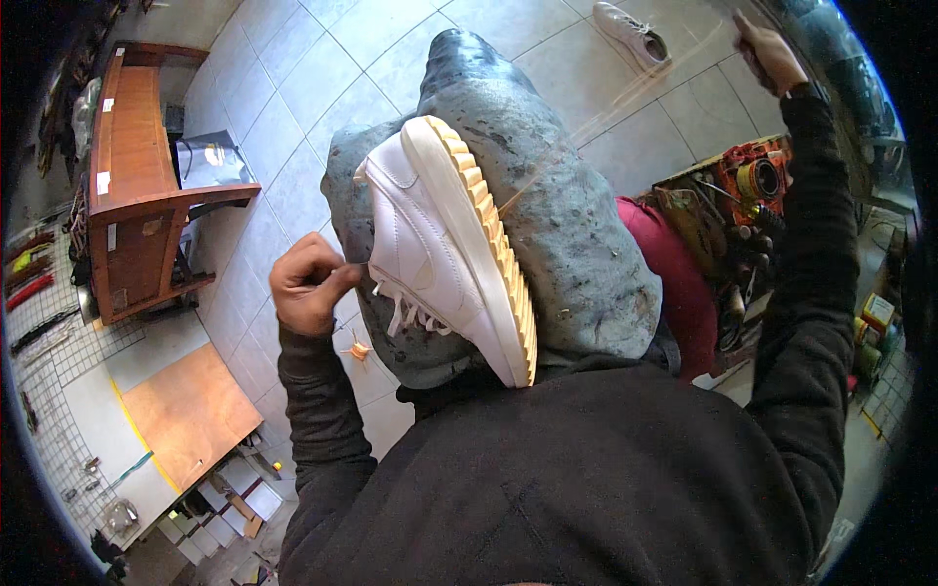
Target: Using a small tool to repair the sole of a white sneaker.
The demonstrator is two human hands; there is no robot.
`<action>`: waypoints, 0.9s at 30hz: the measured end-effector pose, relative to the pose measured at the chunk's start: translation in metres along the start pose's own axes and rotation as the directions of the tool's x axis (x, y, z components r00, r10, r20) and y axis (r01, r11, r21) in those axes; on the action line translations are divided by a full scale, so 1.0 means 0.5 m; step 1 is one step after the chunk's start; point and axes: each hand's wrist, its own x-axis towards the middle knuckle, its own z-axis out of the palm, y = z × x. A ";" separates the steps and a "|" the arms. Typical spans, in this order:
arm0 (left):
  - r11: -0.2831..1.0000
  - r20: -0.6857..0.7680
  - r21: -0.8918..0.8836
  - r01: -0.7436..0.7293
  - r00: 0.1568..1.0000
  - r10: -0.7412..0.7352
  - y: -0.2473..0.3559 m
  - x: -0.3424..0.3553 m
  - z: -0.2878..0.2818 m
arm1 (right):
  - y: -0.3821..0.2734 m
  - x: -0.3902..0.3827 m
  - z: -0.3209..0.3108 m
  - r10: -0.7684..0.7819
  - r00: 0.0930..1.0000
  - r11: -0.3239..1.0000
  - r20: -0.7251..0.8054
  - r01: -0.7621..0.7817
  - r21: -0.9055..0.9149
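Observation:
A white sneaker (pixel 430 244) with a tan ridged sole (pixel 489 234) lies on its side across my lap, over a stained grey-blue cloth (pixel 576 225). My left hand (pixel 311 283) is closed in a pinch beside the shoe's upper, above the laces (pixel 410 311). What it pinches is too small to make out. Far out to the upper right, my right hand (pixel 769 57) is closed, arm stretched away from the shoe. A pale, blurred thread (pixel 625 109) runs from the sole toward that hand, which appears to grip it.
Another white shoe (pixel 633 35) lies on the tiled floor. On the right stands a box of tools (pixel 752 181) with red and yellow items. To the left are a wooden stand (pixel 137 234) and a low table with a brown board (pixel 192 415). A small orange object (pixel 359 349) lies below my left hand.

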 end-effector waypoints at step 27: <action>0.451 -0.246 -0.866 0.218 0.599 -0.762 -0.322 -0.040 -0.221 | -0.582 -0.517 0.433 -0.620 0.778 0.622 0.101 0.408 0.668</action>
